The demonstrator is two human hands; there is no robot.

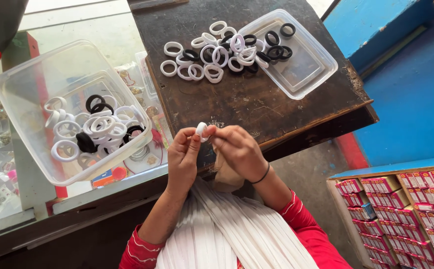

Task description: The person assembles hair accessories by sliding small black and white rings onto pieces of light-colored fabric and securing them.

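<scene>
White elastic hair band (202, 131) being pinched between my two hands, just over the near edge of the dark wooden board (256, 99).

I am gripping the band with the fingertips of my left hand (183, 157) on its left side, and my right hand (239, 149) is closing on it from the right, so it is sitting between both thumbs, equally near to each. It is lying roughly level, its long axis running from hand to hand. Under my wrists a bundle of white elastic strips (227, 229) is fanning across my lap. Ahead on the board, loose white and black bands (217, 52) are spilling from a clear lid (306, 65); to my left, a clear plastic tub (72, 109) is holding more.
</scene>
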